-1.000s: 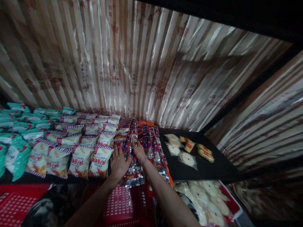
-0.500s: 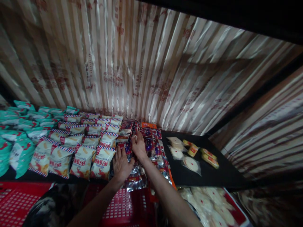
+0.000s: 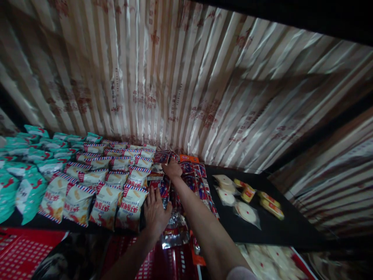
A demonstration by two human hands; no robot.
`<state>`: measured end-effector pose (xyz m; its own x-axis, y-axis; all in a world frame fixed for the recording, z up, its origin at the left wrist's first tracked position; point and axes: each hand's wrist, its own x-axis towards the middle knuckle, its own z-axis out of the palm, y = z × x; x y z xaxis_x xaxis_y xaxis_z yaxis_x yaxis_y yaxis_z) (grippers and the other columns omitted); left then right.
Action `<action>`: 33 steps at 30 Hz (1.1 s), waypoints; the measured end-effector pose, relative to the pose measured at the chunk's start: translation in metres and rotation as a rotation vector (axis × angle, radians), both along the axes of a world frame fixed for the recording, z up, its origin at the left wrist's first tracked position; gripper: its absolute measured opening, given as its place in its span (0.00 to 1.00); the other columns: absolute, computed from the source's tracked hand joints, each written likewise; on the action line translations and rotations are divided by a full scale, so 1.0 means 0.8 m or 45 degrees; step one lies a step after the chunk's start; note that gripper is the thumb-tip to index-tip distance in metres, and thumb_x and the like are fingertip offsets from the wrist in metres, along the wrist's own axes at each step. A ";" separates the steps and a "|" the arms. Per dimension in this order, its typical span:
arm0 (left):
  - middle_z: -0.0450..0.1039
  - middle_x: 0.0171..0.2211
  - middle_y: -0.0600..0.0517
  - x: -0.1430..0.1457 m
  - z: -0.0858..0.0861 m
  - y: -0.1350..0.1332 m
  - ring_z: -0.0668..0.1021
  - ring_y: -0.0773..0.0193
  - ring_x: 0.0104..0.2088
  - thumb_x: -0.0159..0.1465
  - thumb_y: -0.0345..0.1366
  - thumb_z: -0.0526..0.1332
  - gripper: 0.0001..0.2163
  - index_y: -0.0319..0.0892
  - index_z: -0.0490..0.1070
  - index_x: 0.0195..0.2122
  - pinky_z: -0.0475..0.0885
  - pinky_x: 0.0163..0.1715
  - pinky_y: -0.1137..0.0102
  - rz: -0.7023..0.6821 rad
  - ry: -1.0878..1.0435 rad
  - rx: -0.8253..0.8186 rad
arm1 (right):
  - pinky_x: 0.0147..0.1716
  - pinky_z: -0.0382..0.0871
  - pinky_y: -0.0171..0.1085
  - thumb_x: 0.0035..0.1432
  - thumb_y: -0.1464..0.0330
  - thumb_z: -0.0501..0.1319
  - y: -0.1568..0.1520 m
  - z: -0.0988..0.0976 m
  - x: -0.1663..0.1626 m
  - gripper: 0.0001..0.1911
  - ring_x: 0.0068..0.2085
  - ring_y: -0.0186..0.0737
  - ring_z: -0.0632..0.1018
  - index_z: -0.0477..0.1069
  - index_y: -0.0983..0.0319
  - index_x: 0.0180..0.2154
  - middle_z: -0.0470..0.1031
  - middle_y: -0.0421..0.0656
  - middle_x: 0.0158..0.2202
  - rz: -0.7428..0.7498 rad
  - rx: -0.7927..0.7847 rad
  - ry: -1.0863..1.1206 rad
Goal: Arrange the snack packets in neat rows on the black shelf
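Purple-and-silver foil packets (image 3: 175, 234) lie in overlapping rows at the lower centre of the frame; these are the items under both hands. On my head-camera feed, the left hand (image 3: 157, 213) rests palm down at the near left part of the rows. Its fingers are extended and spread, thumb apart, touching the packets without enclosing one. The right hand (image 3: 173, 169) reaches farther up the frame, to the back part of the same rows. Its fingers are bent down at the packets; I am unable to determine whether they grip one, because the hand covers the contact.

Directly left of the packets, I see white snack bags (image 3: 131, 210) with striped edges, standing in rows. Teal bags (image 3: 32, 196) occupy the far left of the frame. An orange package (image 3: 189, 158) shows behind the packets, just right of the right hand. To the right, on the black shelf (image 3: 279, 235), I register round white pieces in clear wrap (image 3: 246, 212) and yellow packages (image 3: 271, 205). Striped sheeting (image 3: 163, 77) fills the upper frame. A red basket (image 3: 29, 254) is at the lower left.
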<state>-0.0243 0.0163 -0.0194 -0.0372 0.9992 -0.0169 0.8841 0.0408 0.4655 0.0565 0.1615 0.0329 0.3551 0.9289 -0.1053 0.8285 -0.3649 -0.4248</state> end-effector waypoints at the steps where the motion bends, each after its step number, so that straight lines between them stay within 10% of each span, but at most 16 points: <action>1: 0.45 0.64 0.38 0.000 0.000 0.000 0.53 0.50 0.63 0.60 0.40 0.52 0.29 0.32 0.52 0.61 0.56 0.58 0.58 0.005 -0.007 -0.001 | 0.47 0.65 0.46 0.51 0.58 0.60 0.002 -0.002 0.001 0.28 0.51 0.52 0.71 0.63 0.63 0.52 0.72 0.55 0.48 0.009 0.005 0.002; 9: 0.47 0.64 0.38 0.000 0.001 -0.001 0.55 0.49 0.62 0.60 0.40 0.53 0.28 0.34 0.54 0.61 0.57 0.57 0.58 0.017 -0.015 0.043 | 0.42 0.67 0.38 0.53 0.65 0.56 0.007 -0.020 0.010 0.16 0.46 0.44 0.75 0.69 0.58 0.46 0.76 0.46 0.42 -0.041 0.152 0.114; 33: 0.52 0.62 0.40 0.002 -0.001 0.001 0.57 0.52 0.62 0.59 0.39 0.54 0.27 0.34 0.56 0.59 0.57 0.57 0.60 0.008 0.025 0.109 | 0.43 0.68 0.45 0.51 0.64 0.59 0.032 -0.011 0.000 0.23 0.47 0.52 0.75 0.65 0.65 0.49 0.74 0.55 0.44 -0.007 -0.043 0.012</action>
<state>-0.0229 0.0174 -0.0205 -0.0428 0.9967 0.0694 0.8931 0.0070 0.4498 0.0563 0.1872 0.0239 0.3587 0.9229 -0.1402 0.8227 -0.3835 -0.4197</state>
